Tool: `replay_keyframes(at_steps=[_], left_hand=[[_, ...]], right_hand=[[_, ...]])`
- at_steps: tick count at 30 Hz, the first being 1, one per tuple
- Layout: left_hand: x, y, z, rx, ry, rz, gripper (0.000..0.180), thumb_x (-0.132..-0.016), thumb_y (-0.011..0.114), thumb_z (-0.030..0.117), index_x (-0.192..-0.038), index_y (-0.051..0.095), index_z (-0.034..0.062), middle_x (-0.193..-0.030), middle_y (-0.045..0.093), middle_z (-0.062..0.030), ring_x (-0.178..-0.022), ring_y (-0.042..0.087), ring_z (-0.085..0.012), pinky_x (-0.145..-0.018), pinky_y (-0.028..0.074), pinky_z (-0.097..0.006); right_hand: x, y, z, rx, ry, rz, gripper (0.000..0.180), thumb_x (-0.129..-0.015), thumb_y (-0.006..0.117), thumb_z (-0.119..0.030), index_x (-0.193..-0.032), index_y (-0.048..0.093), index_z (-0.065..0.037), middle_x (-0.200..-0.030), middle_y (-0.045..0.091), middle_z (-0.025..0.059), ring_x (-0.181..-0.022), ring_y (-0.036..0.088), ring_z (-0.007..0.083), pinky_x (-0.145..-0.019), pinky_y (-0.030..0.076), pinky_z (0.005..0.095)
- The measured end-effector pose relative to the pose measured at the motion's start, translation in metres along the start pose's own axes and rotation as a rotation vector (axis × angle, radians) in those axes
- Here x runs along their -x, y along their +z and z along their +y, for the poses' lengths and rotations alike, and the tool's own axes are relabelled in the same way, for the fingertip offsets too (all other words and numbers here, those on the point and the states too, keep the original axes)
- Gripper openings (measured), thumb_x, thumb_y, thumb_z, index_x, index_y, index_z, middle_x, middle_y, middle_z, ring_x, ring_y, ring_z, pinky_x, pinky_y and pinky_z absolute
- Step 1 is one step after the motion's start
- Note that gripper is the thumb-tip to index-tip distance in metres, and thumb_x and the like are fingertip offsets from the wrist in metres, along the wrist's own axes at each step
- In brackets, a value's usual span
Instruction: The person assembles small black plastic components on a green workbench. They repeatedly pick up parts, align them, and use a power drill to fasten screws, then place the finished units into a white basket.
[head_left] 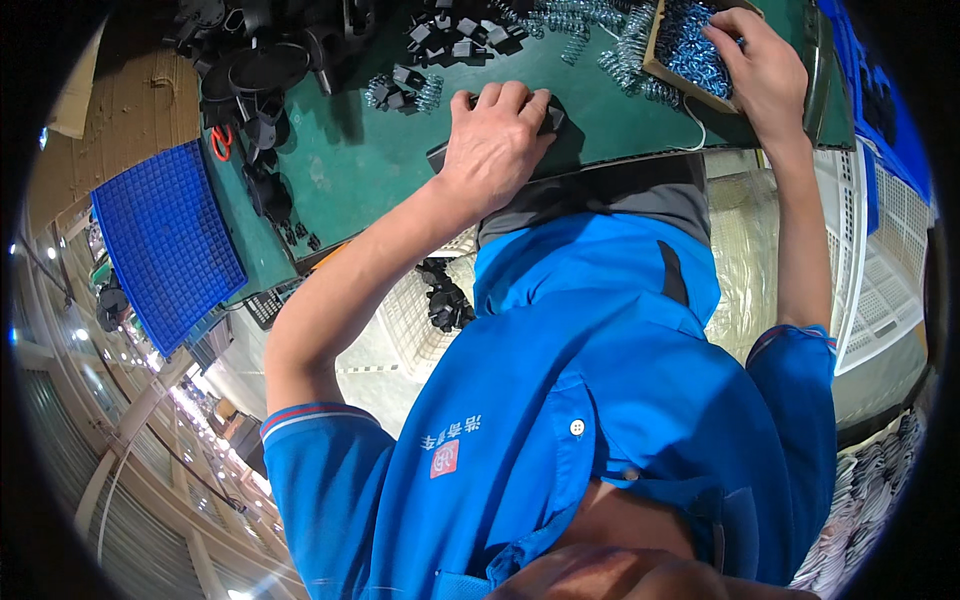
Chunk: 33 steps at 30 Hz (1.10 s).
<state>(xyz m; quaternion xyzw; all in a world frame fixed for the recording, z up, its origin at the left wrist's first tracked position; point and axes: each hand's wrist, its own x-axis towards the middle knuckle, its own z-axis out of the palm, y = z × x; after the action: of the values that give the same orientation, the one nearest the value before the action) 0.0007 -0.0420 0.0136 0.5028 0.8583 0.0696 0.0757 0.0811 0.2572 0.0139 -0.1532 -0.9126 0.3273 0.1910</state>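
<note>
My left hand [500, 135] is curled over a dark, elongated part [552, 118] at the front edge of the green table. The palm hides most of that part, with only its ends showing. My right hand [768, 75] reaches into a small cardboard box [702, 94] at the right end of the table. Shiny bluish screws [690, 50] fill the box, and my thumb and forefinger are pinched together over them. Whatever is between those fingertips is too small to make out. Beside the box lies a heap of coil springs [630, 60].
Small black blocks [460, 38] lie at the table's back; more blocks and springs [405, 90] sit left of my left hand. Larger black parts [265, 70] and orange-handled scissors [221, 142] are farther left. A blue grid mat [170, 240] overhangs that side. White crates [880, 290] stand right.
</note>
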Motion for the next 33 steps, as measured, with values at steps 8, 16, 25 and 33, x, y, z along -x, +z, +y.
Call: replay_keyframes(at_steps=[8, 16, 25, 33], left_hand=[[0.001, -0.002, 0.001, -0.051, -0.050, -0.093, 0.052, -0.080, 0.073, 0.025, -0.127, 0.058, 0.0075, -0.109, 0.057, -0.0111, -0.108, 0.055, -0.0295, -0.092, 0.037, -0.050], [-0.006, -0.003, -0.005, -0.066, 0.016, -0.082, 0.051, -0.083, 0.071, 0.021, -0.129, 0.058, 0.0053, -0.111, 0.058, -0.0110, -0.104, 0.054, -0.0301, -0.092, 0.040, -0.050], [-0.004, -0.002, -0.004, -0.049, 0.003, -0.083, 0.051, -0.083, 0.071, 0.021, -0.130, 0.059, 0.0045, -0.112, 0.058, -0.0114, -0.104, 0.054, -0.0304, -0.092, 0.040, -0.050], [-0.002, 0.000, -0.007, -0.047, 0.015, -0.068, 0.051, -0.083, 0.071, 0.020, -0.130, 0.058, 0.0036, -0.111, 0.058, -0.0113, -0.103, 0.053, -0.0299, -0.090, 0.039, -0.048]], right_hand=[[0.151, -0.018, -0.002, -0.739, 0.530, 0.615, 0.012, -0.091, 0.067, -0.007, -0.097, 0.065, 0.003, -0.075, 0.067, 0.0064, -0.059, 0.061, 0.0099, -0.051, 0.043, 0.0197], [0.181, 0.003, 0.021, -0.869, 0.715, 0.779, 0.009, -0.093, 0.067, -0.010, -0.091, 0.066, -0.001, -0.076, 0.065, 0.0036, -0.056, 0.057, 0.0072, -0.049, 0.040, 0.0193], [0.185, 0.018, 0.015, -0.868, 0.756, 0.810, 0.012, -0.093, 0.068, -0.011, -0.090, 0.066, 0.000, -0.074, 0.064, 0.0037, -0.057, 0.057, 0.0081, -0.050, 0.040, 0.0205], [0.182, 0.020, 0.017, -0.947, 0.740, 0.823, 0.014, -0.093, 0.069, -0.013, -0.091, 0.068, 0.001, -0.078, 0.069, 0.0068, -0.053, 0.056, 0.0071, -0.047, 0.040, 0.0195]])
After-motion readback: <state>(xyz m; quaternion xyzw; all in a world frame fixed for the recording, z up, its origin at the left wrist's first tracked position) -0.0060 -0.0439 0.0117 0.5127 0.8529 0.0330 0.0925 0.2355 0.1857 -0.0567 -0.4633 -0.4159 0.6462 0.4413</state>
